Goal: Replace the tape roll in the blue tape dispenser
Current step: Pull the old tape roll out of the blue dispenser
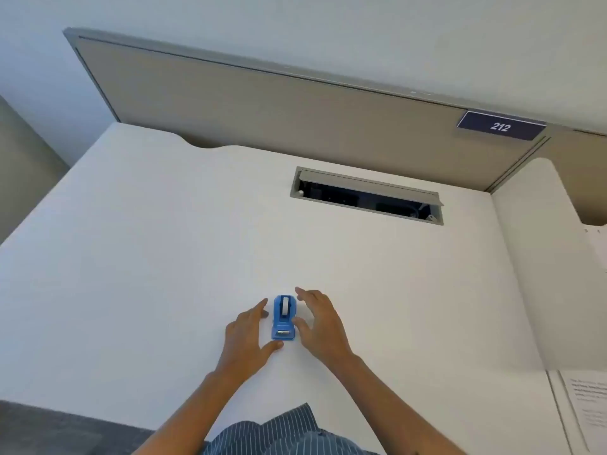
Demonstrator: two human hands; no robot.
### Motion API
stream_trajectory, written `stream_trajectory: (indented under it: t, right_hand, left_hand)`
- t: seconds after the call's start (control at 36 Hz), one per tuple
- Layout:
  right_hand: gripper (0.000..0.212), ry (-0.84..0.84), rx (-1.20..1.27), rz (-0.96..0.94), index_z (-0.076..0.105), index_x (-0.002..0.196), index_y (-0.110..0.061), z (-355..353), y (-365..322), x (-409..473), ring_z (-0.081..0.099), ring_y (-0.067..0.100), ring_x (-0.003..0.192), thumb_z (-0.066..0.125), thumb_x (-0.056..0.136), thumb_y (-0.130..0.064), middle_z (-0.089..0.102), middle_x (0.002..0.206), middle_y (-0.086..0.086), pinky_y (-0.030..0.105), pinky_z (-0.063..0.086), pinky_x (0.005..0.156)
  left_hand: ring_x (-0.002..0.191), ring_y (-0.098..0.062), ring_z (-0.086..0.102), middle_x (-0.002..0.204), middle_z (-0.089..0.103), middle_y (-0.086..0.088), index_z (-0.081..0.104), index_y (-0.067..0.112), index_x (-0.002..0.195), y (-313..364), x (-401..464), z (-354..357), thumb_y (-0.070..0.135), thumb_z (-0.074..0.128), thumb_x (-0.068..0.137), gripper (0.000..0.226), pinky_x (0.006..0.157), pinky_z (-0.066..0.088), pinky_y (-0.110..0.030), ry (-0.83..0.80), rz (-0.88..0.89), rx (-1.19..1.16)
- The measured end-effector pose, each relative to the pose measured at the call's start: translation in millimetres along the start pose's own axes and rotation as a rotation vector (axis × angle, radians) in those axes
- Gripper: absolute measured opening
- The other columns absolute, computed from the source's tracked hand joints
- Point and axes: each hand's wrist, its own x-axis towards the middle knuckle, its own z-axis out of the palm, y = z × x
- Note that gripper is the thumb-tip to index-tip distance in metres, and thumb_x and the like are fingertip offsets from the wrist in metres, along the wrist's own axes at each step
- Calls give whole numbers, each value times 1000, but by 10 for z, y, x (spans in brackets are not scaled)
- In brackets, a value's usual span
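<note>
A small blue tape dispenser stands on the white desk near its front edge, cutter end toward me. A white tape roll sits in its back half. My left hand lies just left of the dispenser with fingers spread, its thumb at the dispenser's near corner. My right hand hovers just to the right, fingers apart, thumb close to the dispenser's side. Neither hand holds anything.
An open cable hatch is set into the desk at the back right. A beige partition panel with a "212" label closes the far side. Papers lie on the neighbouring desk at the right.
</note>
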Motion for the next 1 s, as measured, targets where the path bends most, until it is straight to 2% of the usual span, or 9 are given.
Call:
stream_trajectory:
  t: [0.08, 0.19, 0.33, 0.61, 0.75, 1.0]
  right_hand:
    - [65, -39, -13, 29, 48, 157, -25, 33, -46, 71, 50, 7, 138, 73, 98, -12, 56, 150, -8, 5, 32, 107]
    - [67, -99, -34, 54, 44, 160, -26, 65, -89, 117, 48, 9, 140, 69, 99, -14, 53, 151, -9, 15, 37, 109]
    - [69, -143, -80, 47, 41, 161, -27, 124, -80, 160, 47, 10, 139, 69, 100, -14, 52, 150, -8, 17, 39, 107]
    - [66, -135, -117, 2, 44, 161, -23, 184, -69, 231, 49, 13, 138, 67, 100, -8, 56, 147, -3, 18, 42, 108]
    - [64, -152, -139, -11, 45, 160, -22, 188, -68, 270, 50, 14, 137, 65, 101, -7, 56, 146, -2, 22, 47, 108]
    - [62, -130, -163, -31, 47, 158, -19, 192, -97, 255, 52, 15, 135, 66, 101, -4, 57, 145, -1, 17, 42, 104]
  left_hand:
    - [139, -18, 53, 151, 58, 5, 32, 22, 164, -14, 43, -41, 48, 83, 86, 97, 119, 36, -39, -34, 9, -45]
    - [145, -16, 47, 157, 52, 6, 32, 24, 164, -44, 104, -73, 49, 84, 84, 98, 121, 31, -37, -63, 24, -66]
    - [150, -14, 41, 165, 44, 8, 30, 28, 164, -102, 194, -68, 51, 84, 84, 99, 123, 27, -35, -94, 75, -94]
    - [147, -13, 44, 164, 44, 9, 30, 31, 163, -233, 330, -31, 50, 84, 84, 98, 122, 28, -33, -161, 155, -168]
    - [144, -9, 45, 163, 46, 13, 31, 38, 161, -259, 361, -24, 50, 83, 84, 94, 122, 31, -33, -167, 177, -192]
    - [145, -12, 46, 162, 47, 11, 32, 35, 161, -251, 367, -48, 50, 84, 84, 94, 123, 34, -37, -182, 196, -204]
